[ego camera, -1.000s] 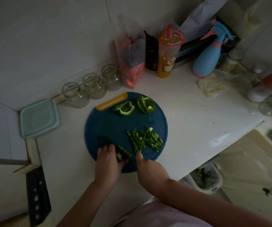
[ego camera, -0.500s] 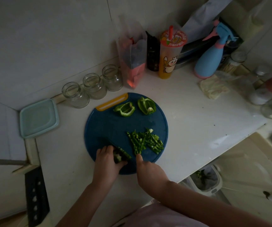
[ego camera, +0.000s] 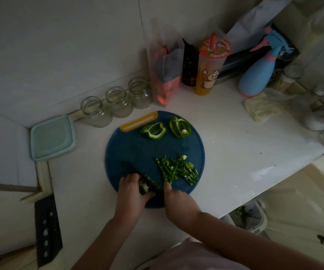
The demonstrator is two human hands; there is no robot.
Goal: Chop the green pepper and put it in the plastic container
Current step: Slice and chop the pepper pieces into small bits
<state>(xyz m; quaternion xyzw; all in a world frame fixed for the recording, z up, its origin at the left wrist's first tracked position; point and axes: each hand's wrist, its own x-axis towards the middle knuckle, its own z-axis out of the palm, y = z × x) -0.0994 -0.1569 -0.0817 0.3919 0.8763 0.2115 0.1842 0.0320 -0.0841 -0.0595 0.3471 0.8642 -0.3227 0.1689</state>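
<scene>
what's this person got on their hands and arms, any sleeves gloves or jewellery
No gloves on the left hand or right hand, and no rings, watch or bracelet that this dim view shows. Both forearms are bare, with no sleeves. A pale pink garment shows at the bottom edge.

The cutting board (ego camera: 137, 152) is dark blue with a yellow handle strip (ego camera: 138, 121). Pepper pieces (ego camera: 153, 130) and chopped strips (ego camera: 176, 170) are bright green. The plastic container (ego camera: 53, 137) is pale teal, the spray bottle (ego camera: 258, 75) light blue and pink, the drink cup (ego camera: 208, 75) orange with a cartoon figure.
</scene>
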